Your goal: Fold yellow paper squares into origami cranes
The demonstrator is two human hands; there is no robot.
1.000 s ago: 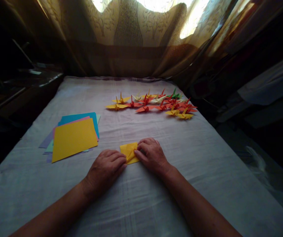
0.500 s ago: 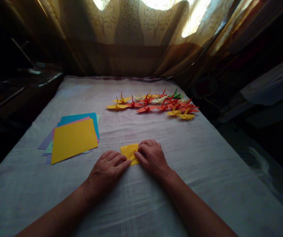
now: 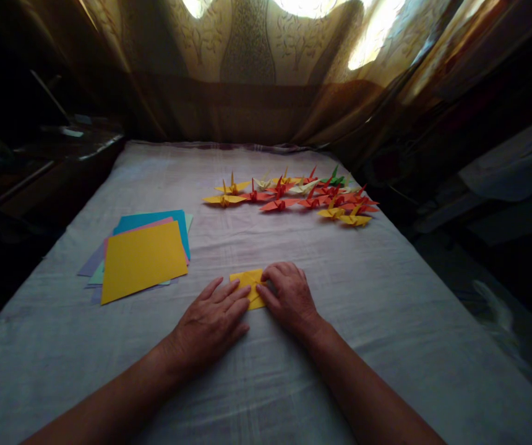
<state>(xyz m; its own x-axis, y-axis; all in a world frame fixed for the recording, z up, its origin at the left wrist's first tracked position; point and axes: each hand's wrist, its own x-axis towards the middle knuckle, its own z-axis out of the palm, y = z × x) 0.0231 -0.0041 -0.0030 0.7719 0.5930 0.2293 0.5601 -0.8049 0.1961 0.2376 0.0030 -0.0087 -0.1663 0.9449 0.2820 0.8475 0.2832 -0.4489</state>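
A small folded yellow paper (image 3: 252, 285) lies on the white cloth (image 3: 386, 309) between my hands. My left hand (image 3: 213, 321) lies flat with its fingers stretched out, the fingertips pressing on the paper's left edge. My right hand (image 3: 289, 295) rests on the paper's right side with its fingers curled down on it, covering that part.
A stack of coloured paper sheets (image 3: 143, 256), yellow on top, lies to the left. Several folded paper cranes (image 3: 294, 196) in red, yellow, white and green stand further back. Dark furniture (image 3: 38, 173) flanks the left, curtains (image 3: 266, 68) hang behind, and the cloth's right edge drops off.
My left hand has uncurled and now lies flat with fingers stretched onto the paper. The right hand stays pressed on the paper. The view has shifted slightly.
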